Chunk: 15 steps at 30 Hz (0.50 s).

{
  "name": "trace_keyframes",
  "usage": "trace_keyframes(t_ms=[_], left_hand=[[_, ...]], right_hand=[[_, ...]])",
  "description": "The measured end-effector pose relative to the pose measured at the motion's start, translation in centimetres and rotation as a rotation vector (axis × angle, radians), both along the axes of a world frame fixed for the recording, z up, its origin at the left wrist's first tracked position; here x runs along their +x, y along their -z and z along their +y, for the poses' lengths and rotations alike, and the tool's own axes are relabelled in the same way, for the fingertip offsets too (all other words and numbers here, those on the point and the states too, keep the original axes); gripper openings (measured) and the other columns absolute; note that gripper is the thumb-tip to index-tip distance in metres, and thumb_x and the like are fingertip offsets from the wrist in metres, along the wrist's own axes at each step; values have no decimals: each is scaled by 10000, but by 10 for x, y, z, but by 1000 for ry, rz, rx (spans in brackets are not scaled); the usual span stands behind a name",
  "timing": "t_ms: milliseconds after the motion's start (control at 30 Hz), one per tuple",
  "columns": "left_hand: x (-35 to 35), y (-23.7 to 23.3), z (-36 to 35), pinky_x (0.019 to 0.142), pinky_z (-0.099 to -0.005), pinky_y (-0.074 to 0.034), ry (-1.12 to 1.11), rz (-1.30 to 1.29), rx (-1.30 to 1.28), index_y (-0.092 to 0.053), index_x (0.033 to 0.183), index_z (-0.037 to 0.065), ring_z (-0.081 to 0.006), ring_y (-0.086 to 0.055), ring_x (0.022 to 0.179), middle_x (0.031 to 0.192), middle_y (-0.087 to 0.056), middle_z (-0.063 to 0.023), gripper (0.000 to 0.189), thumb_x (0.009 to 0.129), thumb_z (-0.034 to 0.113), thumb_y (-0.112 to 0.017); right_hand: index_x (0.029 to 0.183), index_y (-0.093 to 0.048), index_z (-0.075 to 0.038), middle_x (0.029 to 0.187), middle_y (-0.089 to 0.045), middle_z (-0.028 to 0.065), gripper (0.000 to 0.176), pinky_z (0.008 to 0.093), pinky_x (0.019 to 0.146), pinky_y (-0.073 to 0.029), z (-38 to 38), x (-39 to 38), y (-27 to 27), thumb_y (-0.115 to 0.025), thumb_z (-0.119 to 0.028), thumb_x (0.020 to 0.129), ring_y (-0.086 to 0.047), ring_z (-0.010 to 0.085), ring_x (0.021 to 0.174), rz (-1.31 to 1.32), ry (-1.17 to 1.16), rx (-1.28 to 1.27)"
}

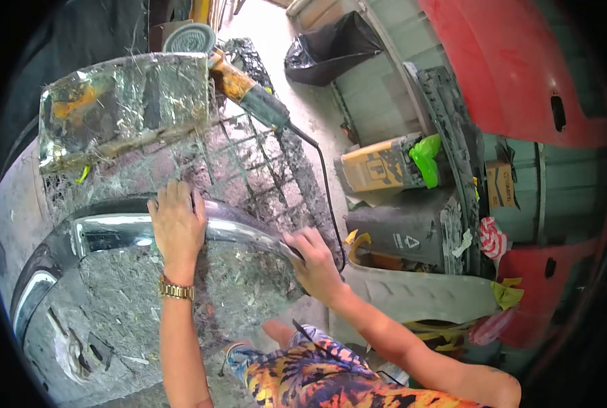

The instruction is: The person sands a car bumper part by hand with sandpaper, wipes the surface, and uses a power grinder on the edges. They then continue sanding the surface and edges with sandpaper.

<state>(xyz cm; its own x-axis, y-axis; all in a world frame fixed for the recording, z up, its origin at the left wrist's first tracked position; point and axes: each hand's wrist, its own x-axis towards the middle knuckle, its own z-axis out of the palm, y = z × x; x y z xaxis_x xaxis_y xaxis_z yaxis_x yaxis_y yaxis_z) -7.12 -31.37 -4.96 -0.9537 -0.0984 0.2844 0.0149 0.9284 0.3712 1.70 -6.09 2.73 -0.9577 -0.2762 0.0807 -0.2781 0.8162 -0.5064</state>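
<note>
Landmark: the bumper [113, 299], a curved grey shell with a bright chrome rim, lay across the lower left of the head view, and all places below are given from it.
Left hand [178, 228]: rested palm down on the chrome rim near the bumper's middle, with the fingers released and stretched forward, flat on the metal and grasping nothing.
Right hand [315, 262]: sat at the bumper's right end, with the fingers clenched over the rim's edge and the thumb lying on top of it.
Bracelet [176, 290]: a gold band circled the left wrist, just above the bumper's dusty inner face.
Wire mesh [249, 170]: a dirty grid lay directly behind the bumper, touching its far rim.
Clear sheet [123, 109]: a scratched, see-through piece stood on the mesh, behind the bumper's left half.
Angle grinder [246, 88]: lay on the mesh well behind the bumper, and its black cord [325, 183] ran down past the bumper's right end.
Yellow box [378, 166]: stood to the right of the bumper, well apart from it.
Red panel [521, 68]: stood far right of the bumper.
</note>
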Motion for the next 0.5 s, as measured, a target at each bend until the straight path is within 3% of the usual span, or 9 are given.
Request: trace_keyframes(t_ms=[133,300,500], left_hand=[[-6,-4,-5,859,-449,-423,-2,-22,3,-612,988,42,-314,-567,986,1037,-606,-132,200,975,233,-554],[-4,-5,-2,874,-444,-426,-3,-97,0,-612,993,54,-295,-567,1020,1109,-619,-114,210,973,256,-557],[-2,-2,0,851,-444,-421,5,-35,-8,-610,998,40,-306,-560,995,1032,-602,-122,207,981,237,-548]], right_hand=[[1178,-634,2,1041,-590,181,392,434,826,-489,2,0,-5,-706,73,799,-587,379,962,-41,39,-8],[1173,-610,-11,1040,-577,183,437,463,876,-484,0,1,2,-668,86,751,-572,395,1007,-25,11,-8],[1174,-619,-11,1040,-578,174,434,449,865,-492,-14,-13,-2,-665,95,755,-573,379,1005,-49,-21,-8]])
